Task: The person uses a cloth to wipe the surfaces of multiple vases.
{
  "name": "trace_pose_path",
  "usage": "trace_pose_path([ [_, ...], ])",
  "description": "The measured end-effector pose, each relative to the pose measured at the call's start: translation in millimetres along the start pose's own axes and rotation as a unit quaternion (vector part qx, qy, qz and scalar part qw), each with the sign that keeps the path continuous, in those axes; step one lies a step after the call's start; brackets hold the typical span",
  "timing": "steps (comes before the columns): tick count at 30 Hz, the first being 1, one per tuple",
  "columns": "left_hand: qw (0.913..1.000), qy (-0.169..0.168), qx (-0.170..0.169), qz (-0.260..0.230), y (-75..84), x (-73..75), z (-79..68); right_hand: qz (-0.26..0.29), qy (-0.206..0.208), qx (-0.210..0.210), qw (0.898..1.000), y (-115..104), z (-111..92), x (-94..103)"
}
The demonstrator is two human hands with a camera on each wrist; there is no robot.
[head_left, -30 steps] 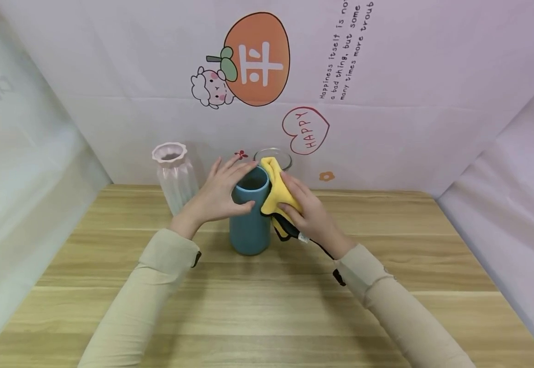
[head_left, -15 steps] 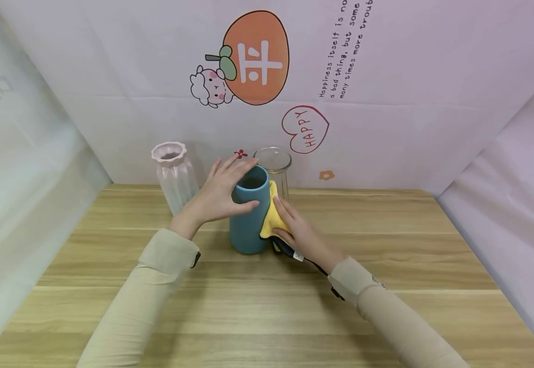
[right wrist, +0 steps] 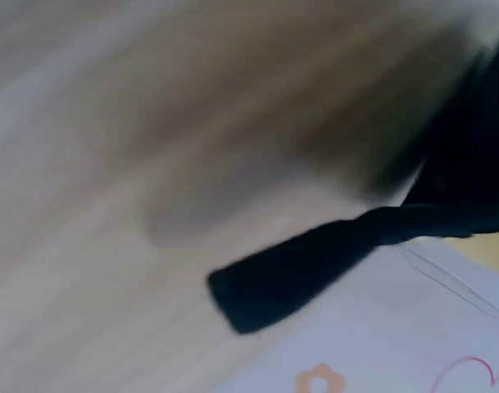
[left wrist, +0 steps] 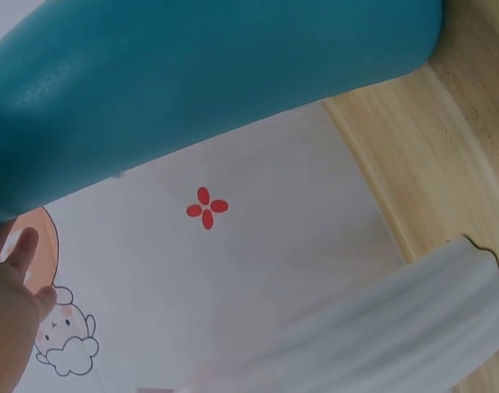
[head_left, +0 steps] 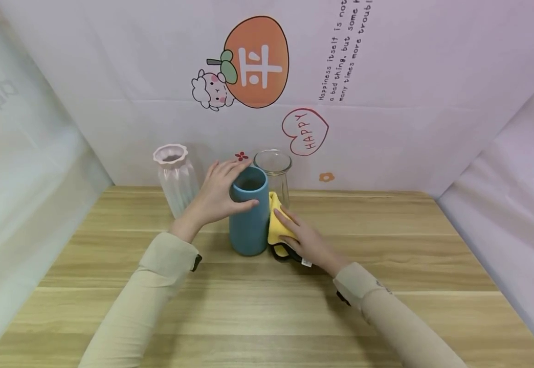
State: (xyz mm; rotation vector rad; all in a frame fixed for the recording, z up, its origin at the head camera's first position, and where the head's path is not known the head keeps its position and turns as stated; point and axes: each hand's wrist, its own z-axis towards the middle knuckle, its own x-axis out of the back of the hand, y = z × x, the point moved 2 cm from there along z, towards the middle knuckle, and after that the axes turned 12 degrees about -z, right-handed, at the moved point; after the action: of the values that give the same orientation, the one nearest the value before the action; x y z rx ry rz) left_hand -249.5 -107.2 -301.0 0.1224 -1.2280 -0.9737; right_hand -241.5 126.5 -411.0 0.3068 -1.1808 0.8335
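A blue vase [head_left: 248,225] stands upright on the wooden table. My left hand [head_left: 216,197] holds it near the top, thumb across the front and fingers at the back of the rim; in the left wrist view the vase's blue side [left wrist: 216,74] fills the upper part. My right hand [head_left: 308,240] grips a yellow cloth [head_left: 278,227] with a dark underside and presses it against the vase's lower right side. In the right wrist view, a dark edge of the cloth [right wrist: 290,278] hangs out, and the fingers are not visible there.
Left of the blue vase stands a pleated white vase [head_left: 177,184] with a pinkish scalloped rim. A clear glass vase [head_left: 278,174] stands right behind the blue one. A printed white backdrop [head_left: 386,143] rises along the table's [head_left: 248,317] back edge.
My right hand has slid the cloth down the vase's right side, from near the rim to lower down. The glass vase behind shows more. My left hand keeps its hold.
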Motion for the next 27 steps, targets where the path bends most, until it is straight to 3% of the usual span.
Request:
trace_pose_path([
  [6,0.9997,-0.019,0.005,-0.014,-0.8,1.1,0.4,0.022,0.112,0.021,0.993,-10,20,25.3],
  [18,0.9990,-0.035,0.000,-0.029,-0.7,-0.7,0.8,0.029,0.200,0.048,0.978,-21,35,52.3],
  [20,0.9988,-0.038,0.001,-0.030,-1.0,-0.7,1.1,0.031,0.186,0.036,0.981,-22,38,54.1],
  [27,0.9982,-0.047,0.006,-0.036,0.1,0.1,2.3,0.063,0.076,-0.012,0.995,-27,45,45.0],
])
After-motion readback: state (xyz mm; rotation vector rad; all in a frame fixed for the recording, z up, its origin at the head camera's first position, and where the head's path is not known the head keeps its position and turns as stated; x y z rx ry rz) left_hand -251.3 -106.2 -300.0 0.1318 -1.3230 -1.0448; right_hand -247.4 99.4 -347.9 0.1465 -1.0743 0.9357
